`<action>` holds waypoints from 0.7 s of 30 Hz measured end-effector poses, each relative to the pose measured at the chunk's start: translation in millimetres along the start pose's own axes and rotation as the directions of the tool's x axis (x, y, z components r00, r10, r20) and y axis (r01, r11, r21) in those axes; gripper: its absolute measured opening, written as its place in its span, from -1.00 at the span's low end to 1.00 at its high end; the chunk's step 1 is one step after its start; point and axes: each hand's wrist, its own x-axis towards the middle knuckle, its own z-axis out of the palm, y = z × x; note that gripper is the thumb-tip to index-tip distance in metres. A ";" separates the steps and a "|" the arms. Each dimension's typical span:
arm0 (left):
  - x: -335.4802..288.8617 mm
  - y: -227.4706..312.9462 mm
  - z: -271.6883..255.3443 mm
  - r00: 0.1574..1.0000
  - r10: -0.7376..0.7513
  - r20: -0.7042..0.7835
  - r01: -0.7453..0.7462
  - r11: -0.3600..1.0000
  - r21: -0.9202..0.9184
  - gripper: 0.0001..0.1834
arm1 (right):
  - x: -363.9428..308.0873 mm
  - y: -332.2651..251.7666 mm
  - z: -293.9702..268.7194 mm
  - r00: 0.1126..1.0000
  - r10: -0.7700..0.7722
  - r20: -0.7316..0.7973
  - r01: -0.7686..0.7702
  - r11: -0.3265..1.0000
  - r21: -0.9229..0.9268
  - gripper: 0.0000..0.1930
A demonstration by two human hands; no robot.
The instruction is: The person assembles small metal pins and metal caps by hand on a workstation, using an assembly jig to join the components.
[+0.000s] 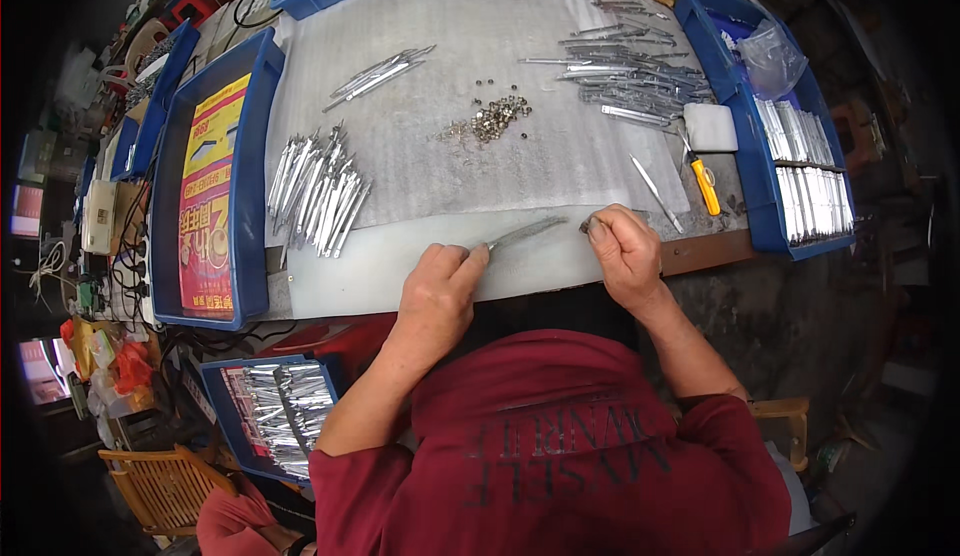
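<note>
Over the pale mat (350,261) at the table's front edge, my left hand (436,284) is closed around the near end of a slim grey metal strip (528,231). The strip points up and to the right, slightly blurred. Apart from its tip, my right hand (628,254) makes a pinch with thumb and forefinger. A small dark bit shows at those fingertips, too small to name. Beyond both hands lies a heap of small round metal pieces (492,119). A single metal strip (657,193) lies to the right of my right hand.
Shiny strips (318,188) lie left, and a bigger pile of strips (635,76) back right. A yellow-handled screwdriver (705,186) lies near a white block (710,127). Blue trays (255,186) flank the table; a lower blue tray (215,396) holds more strips.
</note>
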 end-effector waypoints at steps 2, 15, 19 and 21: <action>0.9 -0.5 1.0 0.998 0.037 0.056 -0.039 0.999 0.023 -0.60 | -0.6 1.4 -1.1 1.000 0.021 0.003 -0.021 1.000 0.010 -0.86; 48.6 11.1 48.9 0.965 0.244 0.094 -0.233 0.966 -0.111 -0.62 | -6.1 9.5 -1.5 0.987 0.156 -0.040 -0.148 0.977 0.151 -0.83; 19.6 2.4 12.4 0.988 0.136 0.077 -0.128 0.986 -0.105 -0.55 | -5.0 4.4 -0.5 0.991 0.122 -0.048 -0.112 0.980 0.162 -0.81; 8.0 -2.8 4.1 0.988 0.089 0.127 -0.082 0.995 -0.058 -0.54 | -4.2 5.9 -0.7 0.992 0.120 -0.033 -0.113 0.981 0.155 -0.80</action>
